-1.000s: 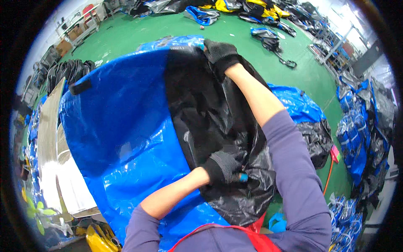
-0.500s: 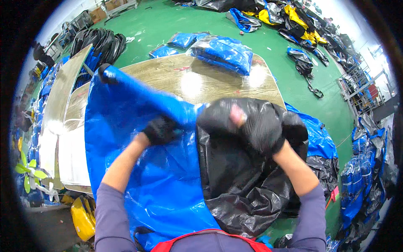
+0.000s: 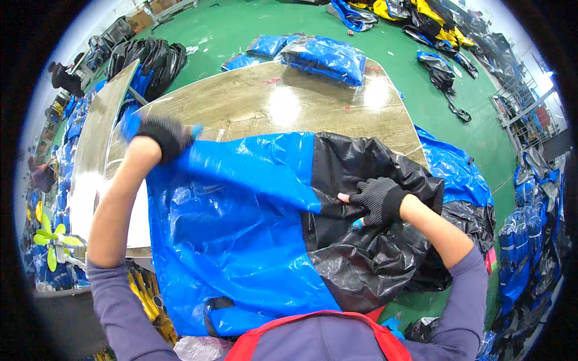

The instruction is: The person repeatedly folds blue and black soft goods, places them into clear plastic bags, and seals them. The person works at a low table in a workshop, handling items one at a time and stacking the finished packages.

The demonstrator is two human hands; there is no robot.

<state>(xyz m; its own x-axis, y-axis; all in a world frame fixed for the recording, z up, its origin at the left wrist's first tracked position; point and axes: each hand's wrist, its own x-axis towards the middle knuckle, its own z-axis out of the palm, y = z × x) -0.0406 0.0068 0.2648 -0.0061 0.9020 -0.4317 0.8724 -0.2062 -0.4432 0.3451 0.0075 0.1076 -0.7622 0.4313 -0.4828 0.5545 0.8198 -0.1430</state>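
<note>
From the head camera I look down on a blue-and-black plastic garment [image 3: 241, 228] spread over the near edge of a wooden surface [image 3: 271, 102], its blue half to my left and its crinkled black half [image 3: 367, 253] to my right, the lower part hanging off toward my body. My left hand [image 3: 161, 135], in a dark knit glove, is closed in a grip on the garment's far left blue corner, arm stretched out across the surface. My right hand [image 3: 378, 201], gloved the same way, lies flat on the black half just beside the seam where blue meets black, its fingers [image 3: 355, 198] spread and pressing the material rather than closed around it. A red apron [image 3: 313, 340] shows at the bottom edge over purple sleeves.

At the far side of the surface lie packed blue bundles in clear wrapping [image 3: 322, 57], well apart from both hands. A heap of black material [image 3: 150, 60] sits on the green floor [image 3: 241, 27] beyond the surface's left corner. More blue and black pieces [image 3: 457, 180] hang off the surface's right side, and yellow and black garments [image 3: 415, 15] lie on the floor far off.
</note>
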